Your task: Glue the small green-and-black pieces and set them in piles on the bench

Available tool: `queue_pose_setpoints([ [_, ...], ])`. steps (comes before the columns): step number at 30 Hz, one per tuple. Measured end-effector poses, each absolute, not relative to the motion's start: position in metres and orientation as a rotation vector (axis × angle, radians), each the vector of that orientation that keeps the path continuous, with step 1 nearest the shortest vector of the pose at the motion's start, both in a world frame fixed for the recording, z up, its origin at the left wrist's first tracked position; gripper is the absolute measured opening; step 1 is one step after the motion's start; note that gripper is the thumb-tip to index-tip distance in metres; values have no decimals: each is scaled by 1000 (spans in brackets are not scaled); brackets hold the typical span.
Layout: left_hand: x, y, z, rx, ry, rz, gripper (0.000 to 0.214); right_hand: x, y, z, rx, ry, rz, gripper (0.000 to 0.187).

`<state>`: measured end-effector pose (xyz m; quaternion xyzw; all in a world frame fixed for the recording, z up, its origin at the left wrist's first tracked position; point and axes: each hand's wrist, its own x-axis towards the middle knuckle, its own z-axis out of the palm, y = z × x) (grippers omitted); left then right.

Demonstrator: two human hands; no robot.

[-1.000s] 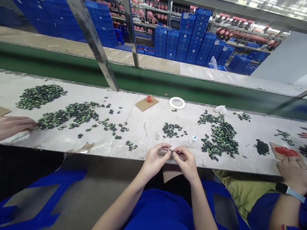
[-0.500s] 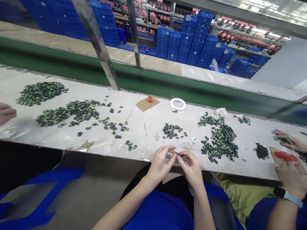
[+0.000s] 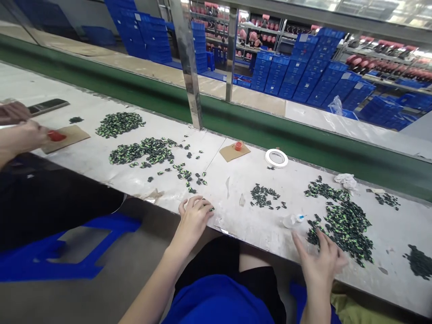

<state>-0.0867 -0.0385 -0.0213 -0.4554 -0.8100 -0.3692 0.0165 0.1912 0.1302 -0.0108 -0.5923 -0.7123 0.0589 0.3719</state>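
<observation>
The left hand [image 3: 195,216] curls over the front edge of the worktop [image 3: 249,222], a small black-and-green piece [image 3: 211,209] at its fingertips. The right hand [image 3: 319,258], fingers spread, is beside a large pile of similar parts [image 3: 351,229], near a small bottle [image 3: 290,220] with a blue tip. Behind lie scattered dark pieces [image 3: 261,197], a white tape roll [image 3: 276,165] and a red cup [image 3: 238,146] on cardboard [image 3: 232,155]. At far left, a co-worker's hand [image 3: 29,135] is beside something red [image 3: 56,136].

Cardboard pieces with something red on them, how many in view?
2: one cardboard piece at far left, partly behind a co-worker's hand; another cardboard piece near the middle, left of the white tape roll. More may be hidden.
</observation>
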Motion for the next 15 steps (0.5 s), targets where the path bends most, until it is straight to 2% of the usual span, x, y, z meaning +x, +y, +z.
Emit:
queue_pose_setpoints([
  [4,-86,-36,-25,-1436,-2495,-1192,20,161,138,-17,-1478,-1869,367,77],
  [10,-66,-14,-13,-1592,-2454,-1352,18,149,135,-16,-1345,-1728,664,49],
  [15,-28,14,-16,-1725,-2409,-1487,14,150,112,-5,-1230,-1543,1029,42],
])
